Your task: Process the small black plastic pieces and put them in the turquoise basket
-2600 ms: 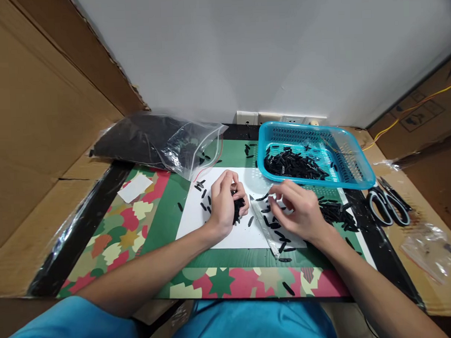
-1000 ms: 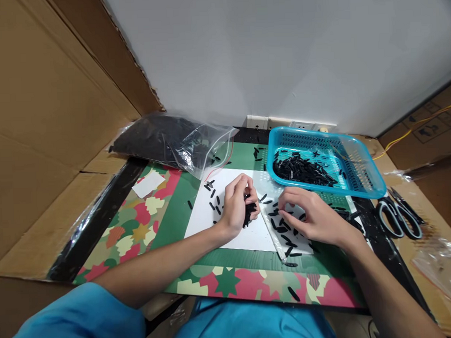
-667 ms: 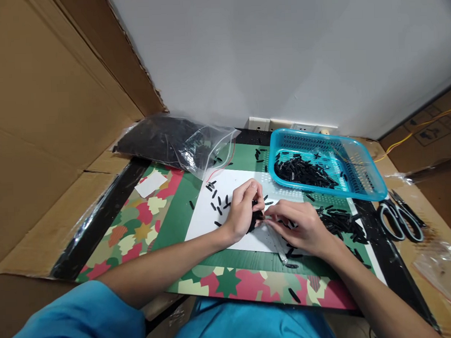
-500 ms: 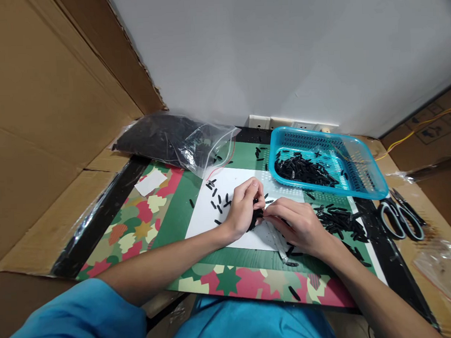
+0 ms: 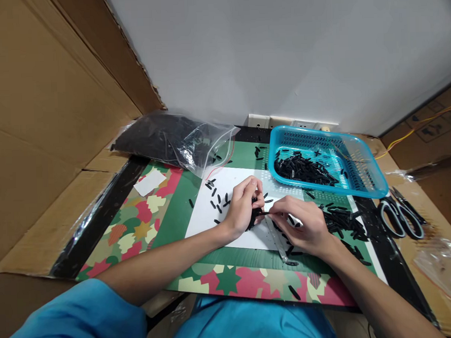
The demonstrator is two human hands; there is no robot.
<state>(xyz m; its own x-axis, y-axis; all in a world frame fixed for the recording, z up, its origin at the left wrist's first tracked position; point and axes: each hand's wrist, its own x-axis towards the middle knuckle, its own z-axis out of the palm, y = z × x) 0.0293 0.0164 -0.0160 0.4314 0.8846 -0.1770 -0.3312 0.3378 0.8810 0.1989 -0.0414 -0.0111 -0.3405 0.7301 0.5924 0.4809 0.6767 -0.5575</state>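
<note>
My left hand is curled round a dark bunch, most of it hidden by the fingers; its exact kind I cannot make out. Just to the right, my right hand pinches a small thin dark piece between thumb and fingertips. This piece reaches to the dark bunch. Under both hands lies a white sheet, with several short black strips scattered left of my left hand. A narrow clear strip lies below the gap between the hands.
A blue plastic basket holds many black pieces. Near it are a loose black pile and scissors. A large clear bag of dark material rests at the back left. Cardboard stands on the left.
My right hand has drawn slightly right, away from my left hand, and the thin dark piece now shows between them. My left hand stays nearly still.
</note>
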